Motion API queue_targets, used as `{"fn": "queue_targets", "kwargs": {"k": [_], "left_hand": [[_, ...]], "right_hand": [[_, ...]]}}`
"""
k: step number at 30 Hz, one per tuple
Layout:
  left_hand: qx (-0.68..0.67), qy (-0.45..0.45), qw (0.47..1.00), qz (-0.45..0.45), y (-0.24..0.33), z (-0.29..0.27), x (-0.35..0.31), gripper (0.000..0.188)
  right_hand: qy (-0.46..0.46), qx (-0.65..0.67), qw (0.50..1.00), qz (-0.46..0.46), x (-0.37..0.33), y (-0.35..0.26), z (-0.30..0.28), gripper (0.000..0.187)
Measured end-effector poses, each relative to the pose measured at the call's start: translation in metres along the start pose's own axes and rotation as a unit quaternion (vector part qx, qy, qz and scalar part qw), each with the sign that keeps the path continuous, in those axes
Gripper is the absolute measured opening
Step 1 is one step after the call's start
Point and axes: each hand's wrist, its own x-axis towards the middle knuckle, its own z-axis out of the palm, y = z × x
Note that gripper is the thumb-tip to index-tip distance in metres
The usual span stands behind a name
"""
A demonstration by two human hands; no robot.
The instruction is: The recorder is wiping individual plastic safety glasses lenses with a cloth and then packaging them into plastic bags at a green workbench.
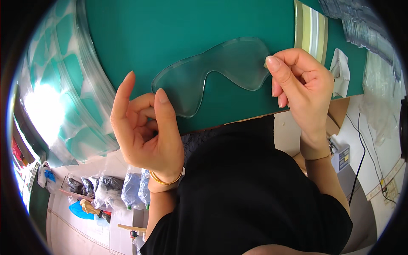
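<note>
A clear, see-through goggle lens [227,57] with a curved nose notch is held tilted over the green tabletop [140,34]. At its left end, my left hand [146,131] has the thumb and bent fingers closed about the lens edge, with the index finger raised off it. My right hand [304,85] pinches the lens's right tip between thumb and fingertips; the other fingers curl in below. A gold bangle [165,182] circles my left wrist.
Clear plastic film [70,80] covers the table's left side and glares brightly. To the right lie a pale striped strip [310,32], a crumpled white cloth or paper [340,72] and stacked clear plastic pieces [361,27]. Bagged goods [110,193] stand lower left; a black cable [360,157] hangs right.
</note>
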Motion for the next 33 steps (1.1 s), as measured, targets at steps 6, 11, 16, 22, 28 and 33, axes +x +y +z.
{"fn": "queue_targets", "kwargs": {"k": [6,11,16,22,28,33], "left_hand": [[-0.012,0.000,1.000,0.007,-0.002,0.001,0.000,0.044],[0.001,-0.002,1.000,0.007,-0.001,-0.002,0.000,0.044],[-0.003,-0.006,1.000,0.012,-0.003,-0.001,0.001,0.045],[0.012,-0.009,1.000,0.026,-0.001,0.000,0.001,0.043],[0.021,0.009,1.000,0.019,-0.001,0.002,0.000,0.039],[0.006,0.002,0.999,0.034,-0.005,-0.001,0.000,0.038]], "right_hand": [[0.002,0.001,1.000,-0.006,0.000,0.000,0.001,0.019],[-0.003,-0.005,1.000,-0.008,-0.001,-0.001,0.003,0.019],[-0.003,-0.012,1.000,-0.006,0.000,-0.002,0.001,0.020],[0.084,-0.061,0.993,-0.060,-0.003,-0.002,-0.005,0.019],[0.283,-0.480,0.801,-0.221,0.019,0.019,-0.041,0.055],[0.195,-0.195,0.959,-0.063,0.011,-0.027,-0.032,0.069]]}}
